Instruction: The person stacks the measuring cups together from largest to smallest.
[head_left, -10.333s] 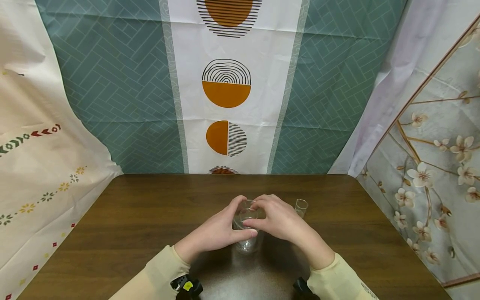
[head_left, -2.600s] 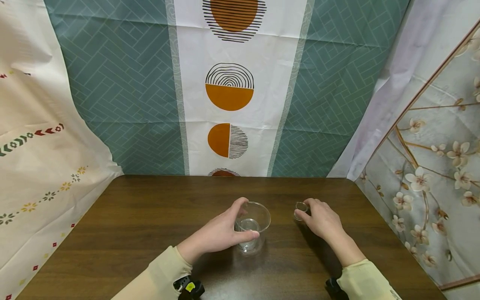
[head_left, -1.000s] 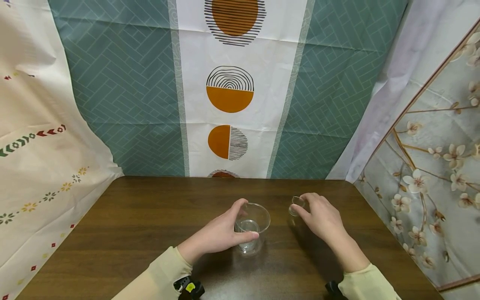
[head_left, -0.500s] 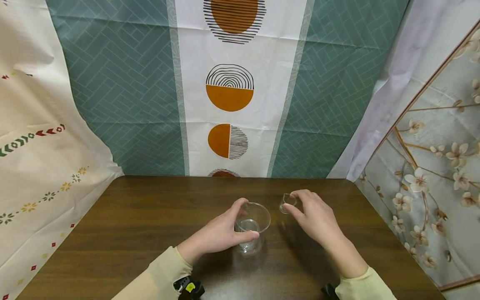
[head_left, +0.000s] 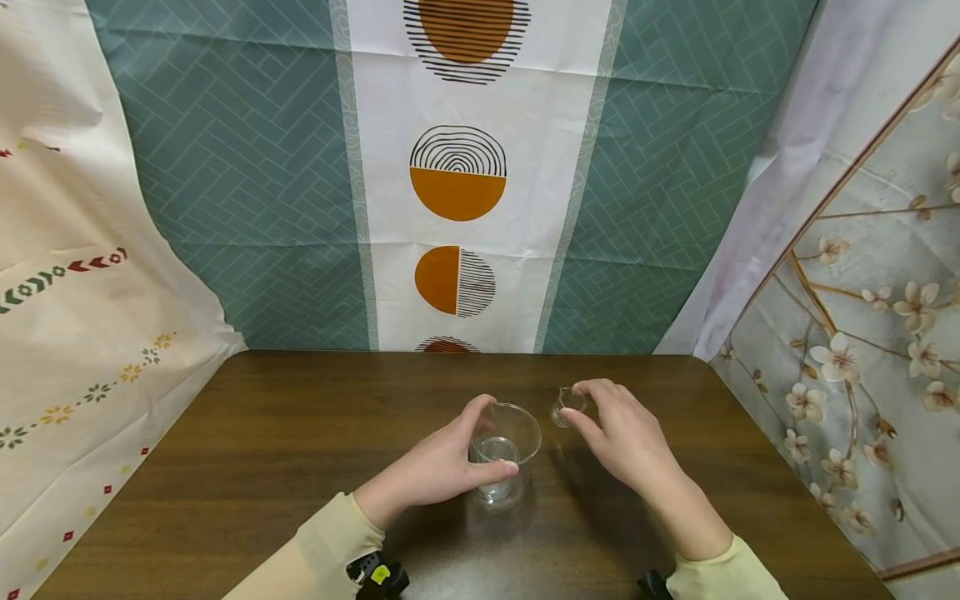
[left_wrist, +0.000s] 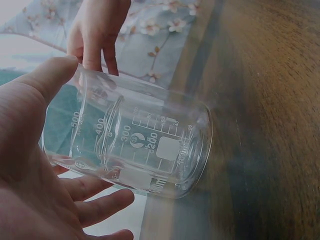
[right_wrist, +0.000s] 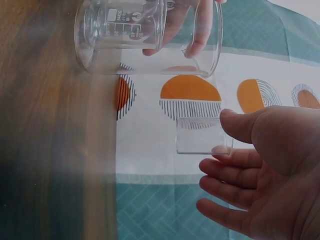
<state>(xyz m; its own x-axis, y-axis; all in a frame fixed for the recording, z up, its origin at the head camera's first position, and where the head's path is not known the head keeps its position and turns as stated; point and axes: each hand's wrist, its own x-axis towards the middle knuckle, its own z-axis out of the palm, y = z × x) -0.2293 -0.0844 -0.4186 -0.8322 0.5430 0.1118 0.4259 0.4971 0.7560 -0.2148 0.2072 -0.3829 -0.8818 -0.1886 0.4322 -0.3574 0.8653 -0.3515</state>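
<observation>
My left hand [head_left: 438,467] holds a large clear glass beaker [head_left: 529,454] by its upper side, thumb and forefinger around it. The large beaker stands upright on the table, with white graduation marks [left_wrist: 150,137] on its wall. Nested inside it is a smaller marked beaker [right_wrist: 127,22]. To the right, my right hand [head_left: 626,442] pinches a tiny clear beaker [head_left: 561,411] near its rim, between thumb and forefinger. In the right wrist view this tiny beaker [right_wrist: 200,136] is off the table, apart from the large one, and its other fingers [right_wrist: 227,192] are spread loosely.
The brown wooden table [head_left: 300,417] carries the beakers. Behind it hangs a green and white patterned cloth [head_left: 262,167]. A cream cloth [head_left: 112,333] borders the left side, and a floral cloth [head_left: 840,392] the right.
Earlier both hands were at the large beaker. The right hand then took hold of the tiny beaker at the right, lifted it and carried it left. The left hand stays on the large beaker.
</observation>
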